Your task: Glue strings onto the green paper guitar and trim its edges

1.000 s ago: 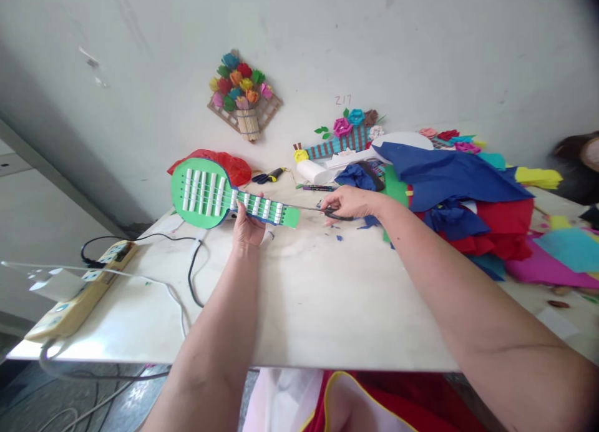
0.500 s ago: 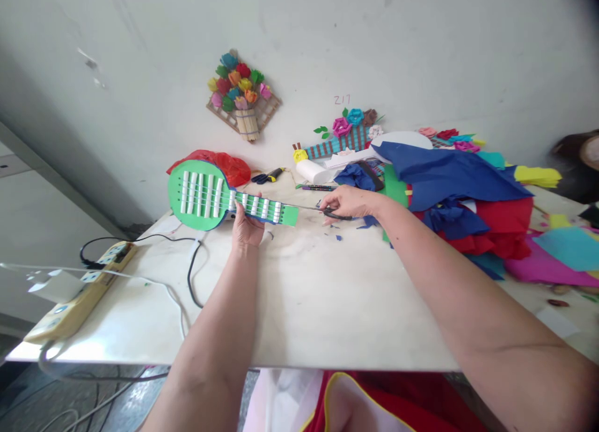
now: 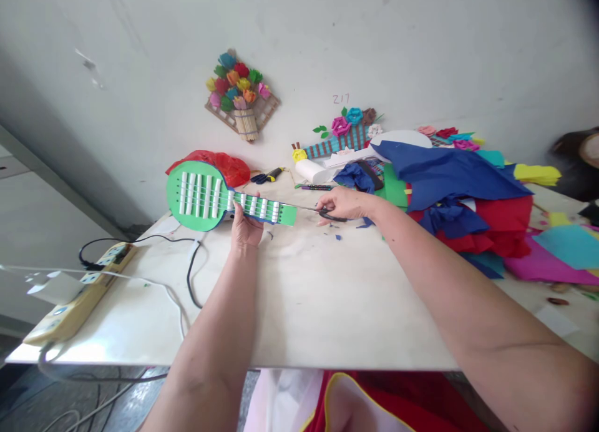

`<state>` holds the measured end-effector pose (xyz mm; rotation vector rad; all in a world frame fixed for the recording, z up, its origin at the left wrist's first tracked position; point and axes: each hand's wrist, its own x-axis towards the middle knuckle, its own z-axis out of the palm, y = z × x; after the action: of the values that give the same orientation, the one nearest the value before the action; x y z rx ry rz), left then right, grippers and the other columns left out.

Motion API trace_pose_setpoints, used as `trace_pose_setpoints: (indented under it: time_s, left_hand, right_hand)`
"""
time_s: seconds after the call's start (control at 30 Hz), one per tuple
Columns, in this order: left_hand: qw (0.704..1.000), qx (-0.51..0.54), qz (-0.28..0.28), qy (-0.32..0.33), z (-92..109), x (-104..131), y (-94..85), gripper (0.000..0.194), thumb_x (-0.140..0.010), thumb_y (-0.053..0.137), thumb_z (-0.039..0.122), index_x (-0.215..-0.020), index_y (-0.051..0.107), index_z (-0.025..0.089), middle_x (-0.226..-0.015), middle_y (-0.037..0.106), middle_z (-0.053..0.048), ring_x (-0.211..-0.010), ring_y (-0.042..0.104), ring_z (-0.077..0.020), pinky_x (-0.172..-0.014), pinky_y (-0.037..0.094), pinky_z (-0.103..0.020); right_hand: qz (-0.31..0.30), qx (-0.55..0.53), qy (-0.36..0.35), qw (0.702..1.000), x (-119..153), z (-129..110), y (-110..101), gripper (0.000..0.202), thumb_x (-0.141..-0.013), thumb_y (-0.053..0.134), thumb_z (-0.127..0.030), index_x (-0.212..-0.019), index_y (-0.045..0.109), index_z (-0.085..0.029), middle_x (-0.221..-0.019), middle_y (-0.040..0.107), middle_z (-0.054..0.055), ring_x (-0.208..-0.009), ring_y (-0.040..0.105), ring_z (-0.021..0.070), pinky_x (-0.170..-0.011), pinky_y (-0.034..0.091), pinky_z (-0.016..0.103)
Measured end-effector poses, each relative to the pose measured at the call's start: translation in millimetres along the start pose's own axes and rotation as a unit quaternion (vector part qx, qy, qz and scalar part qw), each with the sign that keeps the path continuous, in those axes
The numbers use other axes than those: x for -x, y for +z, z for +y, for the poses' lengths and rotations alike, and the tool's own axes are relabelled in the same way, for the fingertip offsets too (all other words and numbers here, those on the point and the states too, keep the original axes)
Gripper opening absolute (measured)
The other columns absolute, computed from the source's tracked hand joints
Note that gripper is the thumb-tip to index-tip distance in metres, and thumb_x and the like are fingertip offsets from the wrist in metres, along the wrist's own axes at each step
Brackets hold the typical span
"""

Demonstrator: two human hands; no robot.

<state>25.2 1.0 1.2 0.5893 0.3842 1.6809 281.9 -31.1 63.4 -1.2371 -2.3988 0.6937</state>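
Observation:
My left hand (image 3: 247, 227) is closed round the neck of a green paper lute (image 3: 190, 198), thumb on the front and fingers behind. The lute has a round body, a blue edge, white bars and thin strings along its neck. From the right, my right hand (image 3: 337, 204) grips the dark handles of a pair of scissors (image 3: 331, 216). The thin blades point left and reach the green head end of the neck. Whether the blades touch the paper or a string I cannot tell.
Blue and red paper sheets (image 3: 449, 176) lie piled on the right. A red bag (image 3: 213, 163), pliers (image 3: 267, 176) and markers (image 3: 316, 187) are behind the lute. A power strip (image 3: 88, 288) with cables occupies the table's left side. Small scraps lie below the scissors.
My right hand and the scissors have shifted slightly left, closer to the lute's head end. My left hand keeps its hold on the lute.

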Motion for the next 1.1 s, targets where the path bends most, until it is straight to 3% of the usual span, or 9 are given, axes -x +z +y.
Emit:
trace_pose_setpoints:
  time_s: [0.73, 1.1]
  left_hand:
    - [1.000, 0.023, -0.004, -0.008, 1, -2, -1.6, 0.031, -0.092, 0.038, 0.037, -0.104, 0.058, 0.016, -0.090, 0.071, -0.008, -0.090, 0.066, -0.0165, -0.090, 0.046, -0.033]
    - [1.000, 0.019, -0.011, -0.001, 1, -3, -3.4, 0.031, -0.092, 0.039, 0.036, -0.106, 0.057, 0.016, -0.091, 0.071, -0.007, -0.090, 0.066, -0.0160, -0.091, 0.045, -0.033]
  right_hand:
    - [0.051, 0.083, 0.003, 0.995, 3, -8, 0, 0.042, -0.059, 0.068, -0.051, -0.086, 0.069, -0.018, -0.064, 0.056, -0.002, -0.058, 0.045, 0.0100, -0.054, 0.029, 0.023]
    - [0.001, -0.031, -0.011, 0.999, -4, 7, 5, 0.048, -0.057, 0.069, -0.051, -0.088, 0.070, -0.015, -0.063, 0.052, -0.003, -0.058, 0.042, 0.0093, -0.054, 0.029, 0.023]
